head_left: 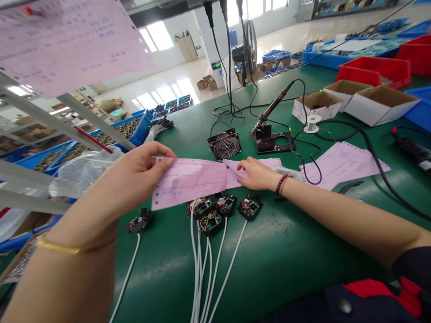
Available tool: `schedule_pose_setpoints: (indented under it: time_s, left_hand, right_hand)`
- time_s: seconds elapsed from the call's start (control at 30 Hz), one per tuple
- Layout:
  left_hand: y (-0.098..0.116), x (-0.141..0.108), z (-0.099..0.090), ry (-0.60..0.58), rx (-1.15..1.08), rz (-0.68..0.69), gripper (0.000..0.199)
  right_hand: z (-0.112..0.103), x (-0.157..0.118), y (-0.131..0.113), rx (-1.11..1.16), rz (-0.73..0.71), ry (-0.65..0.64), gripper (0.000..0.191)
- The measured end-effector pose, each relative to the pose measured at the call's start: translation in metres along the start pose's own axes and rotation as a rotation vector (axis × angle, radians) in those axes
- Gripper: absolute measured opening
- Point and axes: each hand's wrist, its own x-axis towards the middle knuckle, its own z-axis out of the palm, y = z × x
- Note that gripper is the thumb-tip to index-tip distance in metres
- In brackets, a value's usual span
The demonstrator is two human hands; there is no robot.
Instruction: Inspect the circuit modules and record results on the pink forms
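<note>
My left hand [144, 170] pinches the left end of a pink paper slip [191, 181], thumb and fingers closed on its edge. At the slip's right end is my right hand [257, 174], its fingers bent over another pink sheet [269, 162] on the bench; whether it grips the paper is hard to see. Just below the slip lie several small black housings with exposed circuit boards [211, 222] and white cables running towards me. One more board unit [249, 206] sits to their right, and another [139, 221] lies under my left wrist.
Behind the papers are a small fan [225, 143] and a soldering iron [272, 107] in its stand. Right of them are a solder spool [312, 123], cardboard boxes [382, 105], red bins [373, 72] and more pink sheets [343, 166]. Loose black cables cross the green bench [303, 269].
</note>
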Motion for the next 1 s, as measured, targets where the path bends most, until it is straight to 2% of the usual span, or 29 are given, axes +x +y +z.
schedule_pose_setpoints:
  time_s: [0.07,0.13,0.2,0.27,0.37,0.43,0.5,0.57,0.63,0.7,0.77,0.83,0.87,0.93,1.0]
  left_hand:
    - [-0.003,-0.035,-0.003,-0.076,-0.239,0.078,0.029]
    - [0.0,-0.07,0.002,-0.088,-0.412,0.165,0.03]
    - [0.007,-0.101,0.012,-0.053,-0.426,0.169,0.024]
    - [0.015,-0.123,0.025,-0.045,-0.412,0.199,0.019]
    - [0.022,-0.136,0.053,-0.074,-0.417,0.264,0.015]
    - [0.023,-0.135,0.077,-0.079,-0.411,0.268,0.015]
    - [0.022,-0.132,0.106,-0.1,-0.393,0.236,0.017]
    - [0.02,-0.13,0.134,-0.17,-0.364,0.184,0.018]
    - [0.017,-0.128,0.159,-0.228,-0.315,0.149,0.017]
    - [0.016,-0.126,0.176,-0.181,-0.228,0.196,0.014]
    - [0.017,-0.122,0.187,-0.031,-0.081,0.287,0.016]
    - [0.022,-0.114,0.191,0.114,0.077,0.34,0.032]
    - [0.025,-0.109,0.193,0.147,0.142,0.344,0.041]
    - [0.032,-0.098,0.195,0.139,0.227,0.339,0.056]
    - [0.038,-0.087,0.198,0.083,0.292,0.339,0.062]
  right_hand:
    - [-0.014,-0.01,-0.003,0.079,-0.041,0.027,0.033]
    - [-0.031,-0.029,-0.006,0.243,-0.12,0.012,0.034]
    - [-0.049,-0.055,-0.006,0.535,-0.24,-0.062,0.043]
    - [-0.064,-0.085,-0.003,0.804,-0.295,-0.198,0.06]
    - [-0.076,-0.131,0.011,0.919,-0.216,-0.443,0.084]
    - [-0.078,-0.158,0.026,0.876,-0.118,-0.539,0.086]
    - [-0.075,-0.181,0.043,0.824,-0.012,-0.557,0.08]
    - [-0.067,-0.199,0.059,0.742,0.066,-0.511,0.068]
    - [-0.056,-0.213,0.072,0.62,0.124,-0.393,0.054]
    - [-0.043,-0.223,0.081,0.505,0.171,-0.256,0.042]
    - [-0.03,-0.231,0.085,0.425,0.192,-0.134,0.037]
    - [-0.02,-0.237,0.086,0.37,0.179,-0.057,0.035]
    - [-0.016,-0.24,0.086,0.343,0.167,-0.033,0.035]
    - [-0.01,-0.244,0.085,0.294,0.142,-0.015,0.034]
    - [-0.007,-0.246,0.085,0.256,0.127,-0.017,0.033]
